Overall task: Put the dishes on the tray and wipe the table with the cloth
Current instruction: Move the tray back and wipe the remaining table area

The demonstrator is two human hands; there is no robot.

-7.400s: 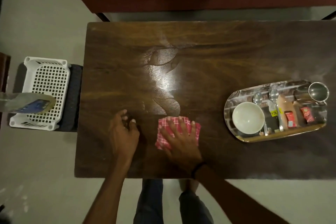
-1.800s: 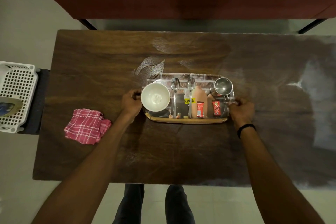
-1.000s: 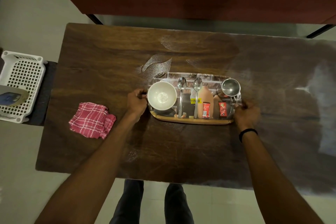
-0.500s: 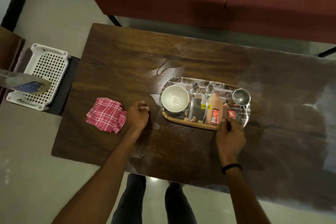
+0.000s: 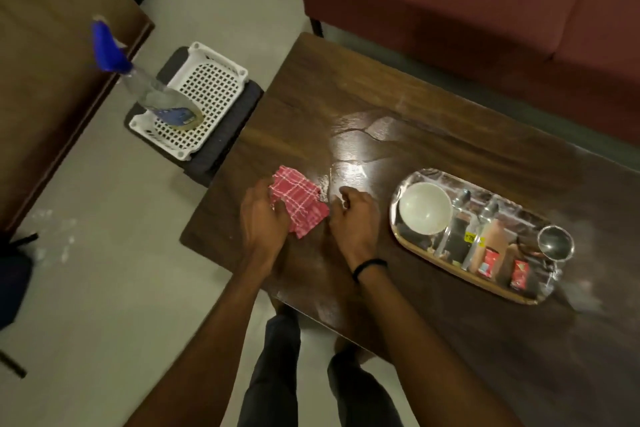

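Note:
A red checked cloth (image 5: 299,204) lies folded near the left end of the dark wooden table (image 5: 433,149). My left hand (image 5: 263,218) rests on the cloth's left edge, fingers gripping it. My right hand (image 5: 353,218) sits just right of the cloth, fingers curled, touching its right corner. To the right stands the shiny oval tray (image 5: 412,239) holding a white bowl (image 5: 425,207), two spoons (image 5: 460,204), a brown bottle (image 5: 491,246), red sachets (image 5: 490,262) and a steel cup (image 5: 555,243).
A white perforated basket (image 5: 204,94) sits on a dark stool left of the table, with a spray bottle (image 5: 138,83) in it. A red sofa (image 5: 485,10) runs behind the table. A wooden unit (image 5: 45,45) stands at far left.
Both hands have left the tray and moved left to the cloth. The tray stays on the table. My view has swung left and tilted.

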